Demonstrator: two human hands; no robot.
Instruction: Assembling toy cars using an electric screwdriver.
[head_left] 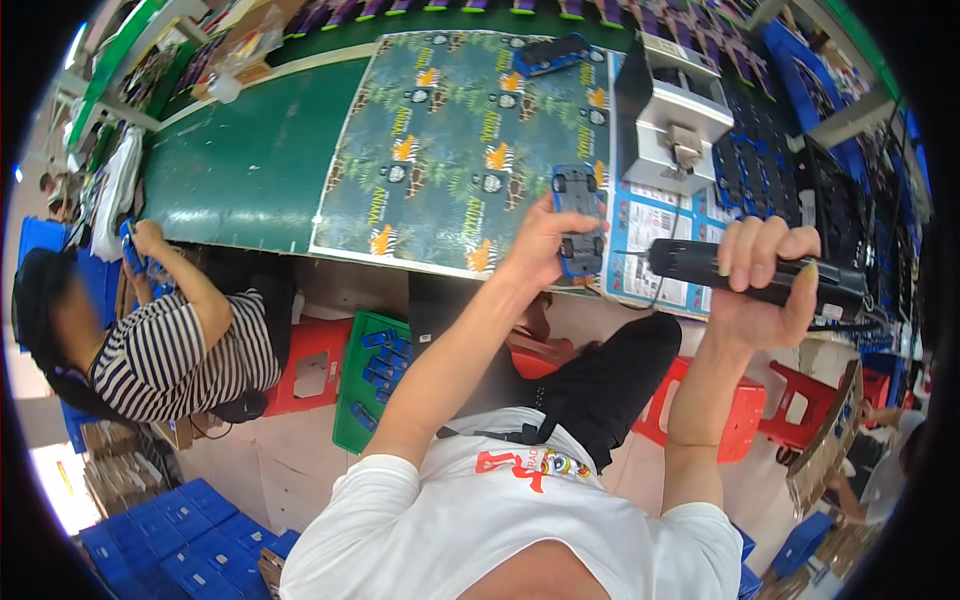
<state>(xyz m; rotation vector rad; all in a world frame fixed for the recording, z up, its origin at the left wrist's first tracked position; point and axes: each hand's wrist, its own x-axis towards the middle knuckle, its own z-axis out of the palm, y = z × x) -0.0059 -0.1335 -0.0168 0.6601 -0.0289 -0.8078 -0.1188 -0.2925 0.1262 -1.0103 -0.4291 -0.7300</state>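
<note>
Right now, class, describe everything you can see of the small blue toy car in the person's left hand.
The small blue plastic toy car is turned underside up, showing a dark chassis and black wheels. The left hand grips it from the side over the table edge. The black electric screwdriver in the right hand points its tip at it.

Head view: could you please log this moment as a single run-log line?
left hand: holds blue toy car underside up | right hand: grips black electric screwdriver, tip toward car | under: printed sheet on green table
</note>
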